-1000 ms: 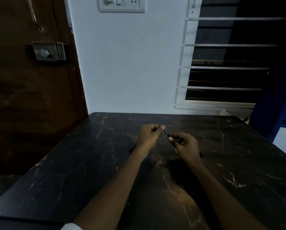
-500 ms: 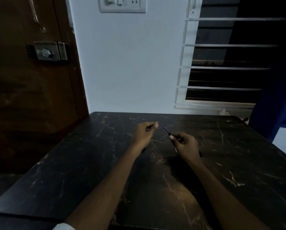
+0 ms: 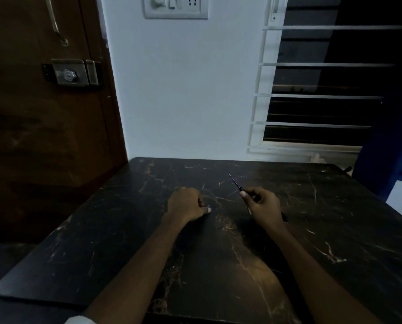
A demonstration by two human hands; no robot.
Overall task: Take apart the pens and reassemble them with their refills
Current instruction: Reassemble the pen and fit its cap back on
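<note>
My right hand (image 3: 263,204) grips a dark pen barrel above the black marble table (image 3: 218,265). A thin dark refill (image 3: 234,182) sticks out of the barrel and points up and to the left. My left hand (image 3: 186,204) rests low on the table to the left, a hand's width from the right one. Its fingers are curled, and its thumb pinches a small bluish pen part (image 3: 207,206), most of which is hidden. The barrel's rear end (image 3: 284,217) shows dimly behind my right wrist.
The table stands against a white wall (image 3: 183,101) with a switch plate (image 3: 175,7). A brown door with a metal lock (image 3: 70,74) is on the left, a barred window (image 3: 319,94) on the right. The room is dim.
My left hand pulled a small piece off the pen's front end, moved left and dropped to the table. The bare refill now shows. My right hand stayed nearly still.
</note>
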